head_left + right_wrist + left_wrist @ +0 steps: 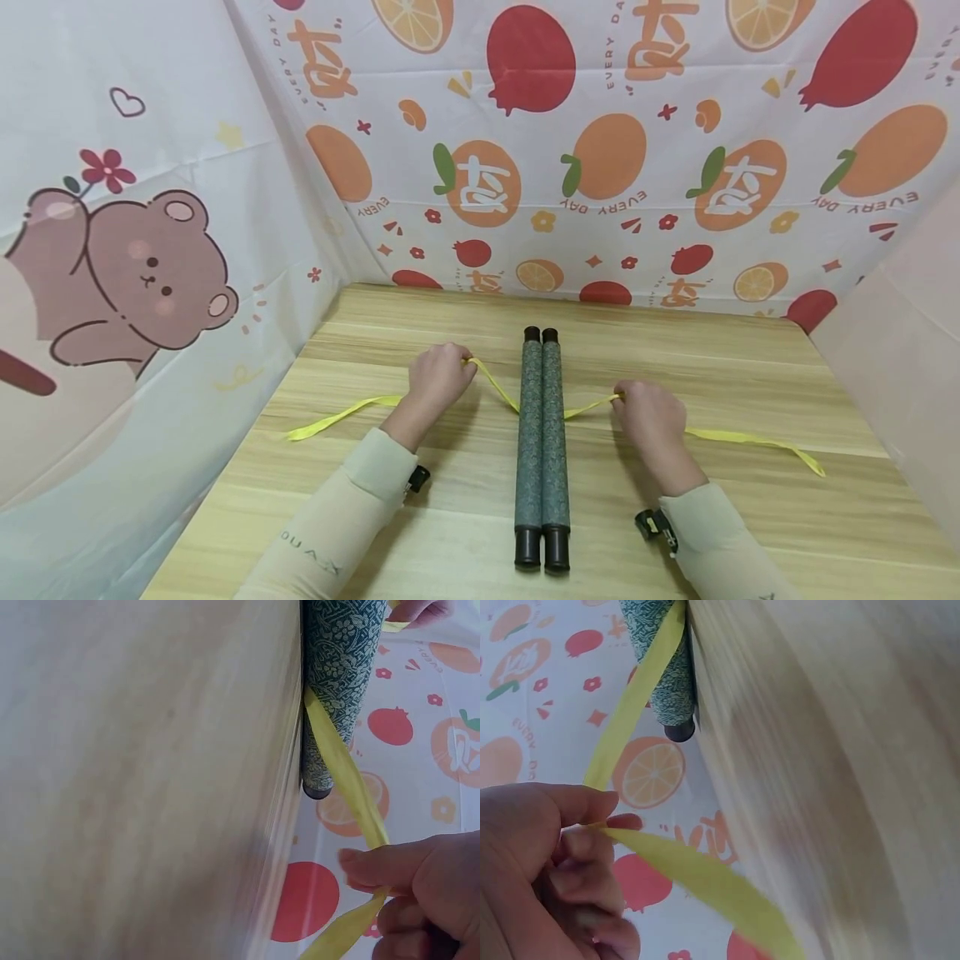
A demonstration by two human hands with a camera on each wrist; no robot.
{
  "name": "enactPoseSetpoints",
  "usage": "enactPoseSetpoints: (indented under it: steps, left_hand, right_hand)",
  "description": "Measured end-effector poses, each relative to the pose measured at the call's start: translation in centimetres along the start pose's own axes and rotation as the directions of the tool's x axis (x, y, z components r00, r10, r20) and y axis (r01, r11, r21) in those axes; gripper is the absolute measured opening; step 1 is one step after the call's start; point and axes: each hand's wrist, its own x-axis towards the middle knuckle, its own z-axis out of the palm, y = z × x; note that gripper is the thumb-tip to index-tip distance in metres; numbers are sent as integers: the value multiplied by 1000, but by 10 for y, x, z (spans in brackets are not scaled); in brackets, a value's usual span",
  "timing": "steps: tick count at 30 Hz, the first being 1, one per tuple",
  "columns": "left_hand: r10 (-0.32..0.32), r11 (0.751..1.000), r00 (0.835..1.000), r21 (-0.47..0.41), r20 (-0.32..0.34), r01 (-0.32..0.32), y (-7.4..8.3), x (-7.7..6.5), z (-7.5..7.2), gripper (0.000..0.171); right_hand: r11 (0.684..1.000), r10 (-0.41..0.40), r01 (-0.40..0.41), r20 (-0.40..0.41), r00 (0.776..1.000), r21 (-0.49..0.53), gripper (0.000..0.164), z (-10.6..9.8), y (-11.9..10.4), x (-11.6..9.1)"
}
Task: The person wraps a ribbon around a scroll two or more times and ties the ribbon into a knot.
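Note:
Two green patterned scroll rollers (531,433) with dark end knobs lie side by side on the wooden table, pointing away from me. A yellow ribbon (495,383) passes beneath them and comes out on both sides. My left hand (438,375) pinches the ribbon left of the scroll, between thumb and fingers, lifting it off the table. To the right, my right hand (651,421) pinches the other length of ribbon (349,772) the same way. Loose tails of the ribbon trail outward past both hands; the left tail (712,881) hangs below the fingers in the left wrist view.
The wooden table (465,550) reaches back to a hanging cloth (540,242) printed with fruit. Another cloth (270,208) with a bear drawing hangs at the left, and a pale panel (900,333) stands along the right side.

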Motion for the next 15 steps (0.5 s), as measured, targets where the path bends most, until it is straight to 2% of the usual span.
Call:
enactPoseSetpoints:
  steps: [2, 5, 7, 8, 10, 12, 13, 15]
  left_hand:
    - [-11, 1000, 1000, -5, -1, 11, 1, 0, -1, 22]
    - [-18, 997, 1000, -71, 2, 19, 3, -1, -3, 26]
    - [-29, 986, 1000, -165, 11, 30, 4, -1, -3, 28]
    - [-36, 972, 999, -230, 19, 39, 5, -1, -3, 29]
    - [-47, 929, 998, -366, 34, 56, 7, -1, -3, 31]
    - [-49, 869, 998, -490, 34, 60, 9, -1, -3, 31]
    - [-45, 839, 999, -541, 28, 53, 11, -1, -4, 31]
    - [-29, 798, 1000, -602, 2, 24, 13, -2, -4, 31]
  right_hand:
    - [1000, 20, -20, -10, 1000, 14, 13, 0, -1, 0]
    - [999, 32, -30, -47, 998, 42, 16, 1, -2, 1]
    - [996, 30, -23, -79, 996, 84, 18, 1, -4, 1]
    - [994, 27, -17, -93, 995, 112, 19, 1, -5, 1]
    - [983, 19, 5, -125, 992, 183, 21, 0, -8, 0]
    - [963, 15, 26, -149, 989, 268, 22, 0, -10, 0]
    - [950, 17, 33, -156, 988, 310, 23, 1, -12, 0]
    - [920, 18, 52, -175, 984, 389, 23, 1, -15, 0]
